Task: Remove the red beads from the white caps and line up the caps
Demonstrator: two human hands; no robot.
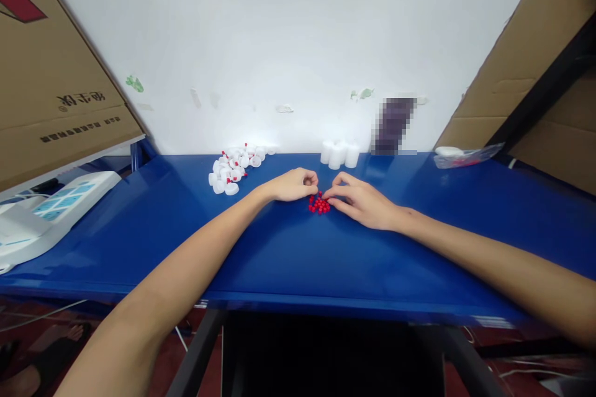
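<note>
A small cluster of bright red pieces (320, 206), like little caps or beads, lies on the blue table in front of me. My left hand (295, 185) is at its upper left edge, thumb and fingers curled together in a pinch; whatever they hold is hidden. From the right, my right hand (361, 200) reaches to the same cluster, with thumb and fingertip drawn together on a small red piece at its edge. Further left is a heap of white round caps (231, 188), several with red pieces in or on them. Several plain white cylinders (339, 155) stand together beyond my hands.
A white power strip (79, 195) lies at the left table edge beside a large printed cardboard box (60, 74). At the back right are a clear plastic bag (468, 158) and more cardboard (526, 56). A white wall (279, 43) closes off the back of the blue table (288, 260).
</note>
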